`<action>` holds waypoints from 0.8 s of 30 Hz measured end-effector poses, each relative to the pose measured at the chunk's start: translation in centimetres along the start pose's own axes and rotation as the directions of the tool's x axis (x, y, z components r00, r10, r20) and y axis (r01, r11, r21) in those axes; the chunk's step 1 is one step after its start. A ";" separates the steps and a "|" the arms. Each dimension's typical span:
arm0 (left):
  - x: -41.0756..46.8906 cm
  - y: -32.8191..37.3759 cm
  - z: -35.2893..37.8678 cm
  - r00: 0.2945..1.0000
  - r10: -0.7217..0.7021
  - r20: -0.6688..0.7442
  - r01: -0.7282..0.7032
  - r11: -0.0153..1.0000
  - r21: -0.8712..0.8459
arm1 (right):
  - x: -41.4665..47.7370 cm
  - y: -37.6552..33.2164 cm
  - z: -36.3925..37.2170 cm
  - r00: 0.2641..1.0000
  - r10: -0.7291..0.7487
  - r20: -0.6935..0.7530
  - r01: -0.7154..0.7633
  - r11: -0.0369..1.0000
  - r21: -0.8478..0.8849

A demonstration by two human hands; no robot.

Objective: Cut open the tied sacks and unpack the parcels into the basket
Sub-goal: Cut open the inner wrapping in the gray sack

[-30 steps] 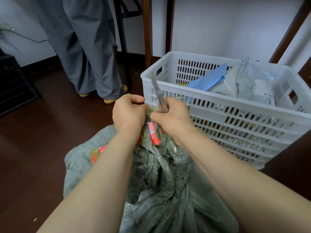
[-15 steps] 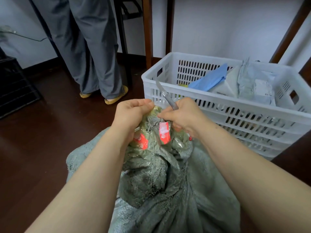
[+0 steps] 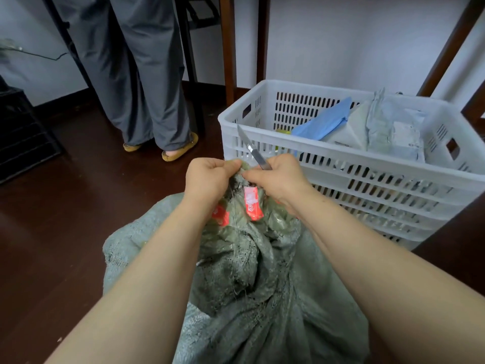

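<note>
Fingers of left hand (image 3: 210, 179) clench the bunched neck of sack (image 3: 249, 271). Right hand (image 3: 280, 179) pinches the same neck and grips thin metal knife (image 3: 253, 151), blade angled up-left. Sack is coarse grey-green weave, crumpled, with red tags (image 3: 252, 203), on dark floor (image 3: 65, 206). White slotted plastic basket (image 3: 341, 156) stands just beside, holding blue and pale soft parcels (image 3: 388, 127).

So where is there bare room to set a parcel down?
In the basket, the left end looks free, between its wall and the blue parcel; its right end holds pale parcels. Bare floor lies left of the sack, between the black crate and a person's slippers. The sack's neck is crowded by the left hand, right hand and knife.
</note>
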State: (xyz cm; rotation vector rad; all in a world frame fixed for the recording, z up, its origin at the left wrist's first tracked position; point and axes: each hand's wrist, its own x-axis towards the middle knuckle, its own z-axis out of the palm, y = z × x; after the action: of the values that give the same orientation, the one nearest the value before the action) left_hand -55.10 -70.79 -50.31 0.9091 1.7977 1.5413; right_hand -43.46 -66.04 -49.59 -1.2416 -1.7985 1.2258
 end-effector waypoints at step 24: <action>-0.5 -0.1 -1.3 0.989 -0.070 0.133 0.082 0.993 -0.085 | -1.2 -2.3 -4.7 0.991 0.135 0.011 -0.134 0.969 0.207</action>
State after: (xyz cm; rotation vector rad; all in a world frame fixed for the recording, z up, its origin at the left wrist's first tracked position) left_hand -55.83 -71.93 -50.21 0.8672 1.6385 1.4689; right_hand -39.76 -65.89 -45.65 -1.2596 -1.5587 1.4464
